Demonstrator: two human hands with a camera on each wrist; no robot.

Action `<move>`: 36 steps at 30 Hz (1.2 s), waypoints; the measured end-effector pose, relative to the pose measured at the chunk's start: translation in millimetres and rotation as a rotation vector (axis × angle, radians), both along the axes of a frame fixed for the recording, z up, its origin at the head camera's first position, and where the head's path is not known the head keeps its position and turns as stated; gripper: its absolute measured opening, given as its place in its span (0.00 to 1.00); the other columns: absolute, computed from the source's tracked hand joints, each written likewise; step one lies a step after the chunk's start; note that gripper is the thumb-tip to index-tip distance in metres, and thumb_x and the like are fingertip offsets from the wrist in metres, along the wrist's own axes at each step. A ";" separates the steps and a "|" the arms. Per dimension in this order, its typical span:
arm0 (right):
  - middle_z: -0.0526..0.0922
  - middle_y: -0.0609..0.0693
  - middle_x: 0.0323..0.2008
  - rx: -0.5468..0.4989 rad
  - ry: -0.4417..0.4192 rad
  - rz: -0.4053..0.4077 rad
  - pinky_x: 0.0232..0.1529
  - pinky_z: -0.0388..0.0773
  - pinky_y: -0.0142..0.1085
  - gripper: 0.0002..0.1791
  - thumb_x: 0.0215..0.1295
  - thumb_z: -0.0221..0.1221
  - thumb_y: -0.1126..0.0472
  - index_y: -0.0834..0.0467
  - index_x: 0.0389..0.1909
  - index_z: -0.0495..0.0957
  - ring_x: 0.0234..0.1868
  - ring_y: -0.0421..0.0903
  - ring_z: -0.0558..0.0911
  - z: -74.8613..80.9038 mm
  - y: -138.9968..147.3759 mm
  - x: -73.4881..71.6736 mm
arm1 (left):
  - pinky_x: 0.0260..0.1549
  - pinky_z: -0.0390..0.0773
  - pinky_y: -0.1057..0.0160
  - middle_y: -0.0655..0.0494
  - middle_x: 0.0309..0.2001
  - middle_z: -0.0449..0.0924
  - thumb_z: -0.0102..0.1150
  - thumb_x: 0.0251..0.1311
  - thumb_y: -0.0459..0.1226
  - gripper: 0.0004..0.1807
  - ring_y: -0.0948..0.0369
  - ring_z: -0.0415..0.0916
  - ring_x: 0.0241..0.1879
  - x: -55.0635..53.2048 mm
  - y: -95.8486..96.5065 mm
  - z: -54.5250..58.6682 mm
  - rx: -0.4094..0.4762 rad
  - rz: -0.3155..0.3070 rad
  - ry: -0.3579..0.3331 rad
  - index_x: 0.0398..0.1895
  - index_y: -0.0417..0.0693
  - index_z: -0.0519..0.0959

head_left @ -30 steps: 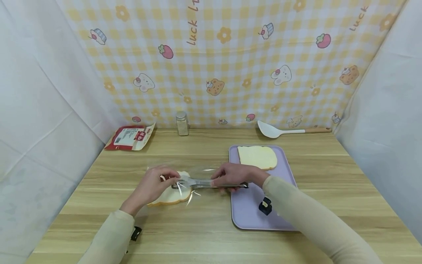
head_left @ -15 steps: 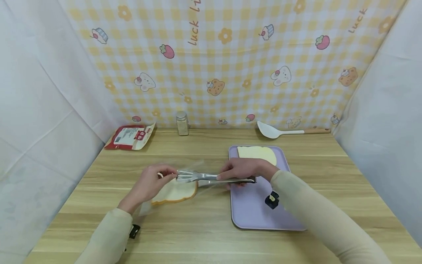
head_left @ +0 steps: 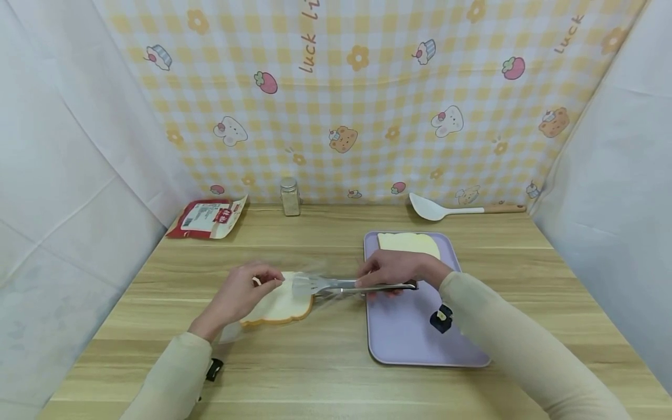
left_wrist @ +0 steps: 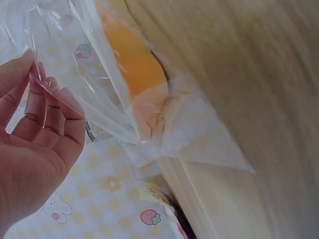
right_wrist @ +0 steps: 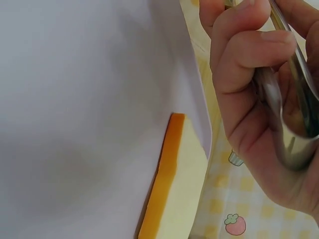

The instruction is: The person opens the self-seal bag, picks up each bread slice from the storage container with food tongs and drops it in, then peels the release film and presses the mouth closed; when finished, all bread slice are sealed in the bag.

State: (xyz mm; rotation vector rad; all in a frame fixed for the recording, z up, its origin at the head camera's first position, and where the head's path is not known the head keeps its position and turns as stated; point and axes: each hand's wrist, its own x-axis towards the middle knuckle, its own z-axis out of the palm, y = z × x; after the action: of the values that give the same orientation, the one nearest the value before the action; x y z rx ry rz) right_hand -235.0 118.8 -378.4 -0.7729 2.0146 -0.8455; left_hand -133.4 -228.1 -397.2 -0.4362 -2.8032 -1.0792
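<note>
With thumb and fingertips, my left hand (head_left: pixel 247 294) pinches the edge of a clear plastic bag (left_wrist: pixel 199 127). A bread slice (head_left: pixel 280 304) with an orange-brown crust lies in the bag, on the table at left of centre. In the head view my right hand (head_left: pixel 398 268) grips metal tongs (head_left: pixel 338 284) by their arms. The tong tips point left and overlap the bag's mouth and the slice's right part, close to my left fingertips. The right wrist view shows my fingers curled round the tongs' bent end (right_wrist: pixel 296 149).
A lilac tray (head_left: pixel 404 332) lies under my right forearm, with another bread slice (head_left: pixel 412 242) at its far end. Along the back are a red-and-white packet (head_left: pixel 207 219), a small glass jar (head_left: pixel 290 197) and a white spatula (head_left: pixel 436 209) with a wooden handle.
My right hand has drawn the tongs rightward, away from my left fingertips. The slice in the bag shifted slightly right early on. My left hand stays almost in place, pinching the bag.
</note>
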 end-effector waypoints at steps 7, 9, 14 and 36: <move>0.87 0.60 0.31 0.000 0.016 -0.001 0.16 0.70 0.33 0.14 0.78 0.61 0.50 0.55 0.48 0.88 0.14 0.41 0.72 -0.2 12.8 -0.2 | 0.35 0.78 0.68 0.59 0.38 0.85 0.69 0.68 0.33 0.02 0.66 0.75 0.34 -1.5 -1.2 -2.7 0.003 -0.010 0.011 0.38 0.49 0.89; 0.87 0.60 0.30 0.004 0.024 -0.017 0.16 0.70 0.33 0.13 0.77 0.61 0.50 0.54 0.49 0.88 0.13 0.41 0.72 0.7 16.8 0.5 | 0.35 0.79 0.68 0.59 0.38 0.85 0.69 0.68 0.33 0.02 0.66 0.75 0.34 -1.6 -1.2 -3.0 0.003 -0.013 0.012 0.38 0.49 0.89; 0.87 0.60 0.30 0.023 0.023 -0.063 0.16 0.70 0.33 0.13 0.76 0.62 0.49 0.51 0.52 0.87 0.14 0.41 0.72 4.6 26.4 1.2 | 0.36 0.78 0.69 0.60 0.38 0.85 0.69 0.69 0.34 0.02 0.66 0.75 0.34 -1.5 -1.7 -3.7 0.002 -0.014 0.003 0.38 0.49 0.89; 0.84 0.61 0.31 0.000 -0.005 -0.120 0.17 0.70 0.32 0.19 0.79 0.59 0.50 0.60 0.55 0.84 0.14 0.39 0.71 14.9 95.8 0.6 | 0.33 0.76 0.67 0.59 0.37 0.86 0.69 0.69 0.35 0.02 0.64 0.76 0.34 -3.0 0.8 -4.4 -0.001 0.001 -0.022 0.39 0.50 0.90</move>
State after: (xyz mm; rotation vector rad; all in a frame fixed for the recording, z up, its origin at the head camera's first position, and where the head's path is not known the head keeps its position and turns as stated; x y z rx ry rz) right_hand -234.4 214.6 -363.5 -0.6540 2.0728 -0.9153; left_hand -136.4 -227.2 -401.6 -0.4258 -2.8227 -1.0899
